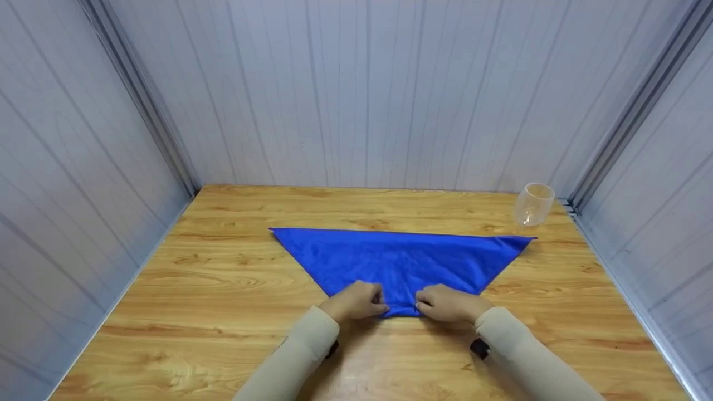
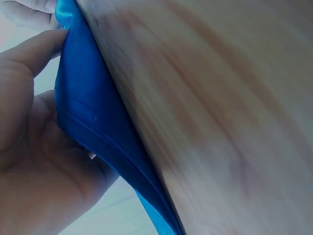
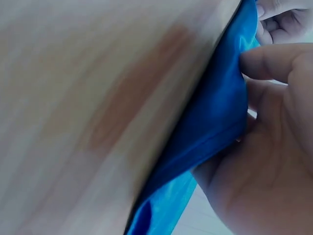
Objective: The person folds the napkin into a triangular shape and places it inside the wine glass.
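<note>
A blue cloth (image 1: 384,250) lies on the wooden table, its long straight edge at the far side and its sides narrowing toward the near end. That near end is folded into a short straight edge. My left hand (image 1: 357,301) pinches the left part of this fold, the thumb against the cloth in the left wrist view. On the right part, my right hand (image 1: 450,303) grips the same fold with thumb and curled fingers. Both wrist views show the cloth (image 2: 93,93) raised a little along the fold. Some fingertips are hidden behind the cloth.
A clear glass (image 1: 533,205) stands at the table's back right, just beyond the cloth's right corner. The wooden table (image 1: 223,312) extends around the cloth. Pale panel walls (image 1: 356,94) enclose it at the back and both sides.
</note>
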`<state>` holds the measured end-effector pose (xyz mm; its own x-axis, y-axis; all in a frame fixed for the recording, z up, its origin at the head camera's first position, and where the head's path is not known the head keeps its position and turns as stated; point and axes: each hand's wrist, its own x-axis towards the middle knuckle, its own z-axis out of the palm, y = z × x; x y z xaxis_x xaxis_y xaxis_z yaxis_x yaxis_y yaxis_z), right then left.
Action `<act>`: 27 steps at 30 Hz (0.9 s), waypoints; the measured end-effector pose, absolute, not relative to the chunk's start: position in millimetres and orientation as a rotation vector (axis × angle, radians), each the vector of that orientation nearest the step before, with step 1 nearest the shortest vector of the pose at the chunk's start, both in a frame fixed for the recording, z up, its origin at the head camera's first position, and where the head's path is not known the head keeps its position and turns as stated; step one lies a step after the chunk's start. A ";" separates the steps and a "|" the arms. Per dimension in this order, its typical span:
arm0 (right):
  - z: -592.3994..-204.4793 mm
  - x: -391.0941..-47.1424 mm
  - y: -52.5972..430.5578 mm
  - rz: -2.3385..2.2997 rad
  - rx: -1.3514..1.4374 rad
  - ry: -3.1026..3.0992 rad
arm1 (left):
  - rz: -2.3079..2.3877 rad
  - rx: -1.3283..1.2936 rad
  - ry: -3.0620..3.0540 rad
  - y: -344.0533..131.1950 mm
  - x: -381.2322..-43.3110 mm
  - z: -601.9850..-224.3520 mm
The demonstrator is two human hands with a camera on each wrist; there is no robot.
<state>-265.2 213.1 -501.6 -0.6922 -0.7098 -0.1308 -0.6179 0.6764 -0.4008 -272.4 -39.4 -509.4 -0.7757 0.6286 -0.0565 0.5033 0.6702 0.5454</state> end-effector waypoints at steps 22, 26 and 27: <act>-507.0 -266.2 222.7 -0.705 -1.018 2.578 | 0.694 1.068 2.680 -40.9 -270.5 -505.6; -508.9 -268.6 225.7 -0.741 -1.009 2.564 | 0.541 1.209 2.854 -38.3 -262.5 -502.6; -509.3 -268.8 226.3 -0.742 -1.010 2.564 | 0.506 1.240 2.886 -38.1 -260.6 -501.7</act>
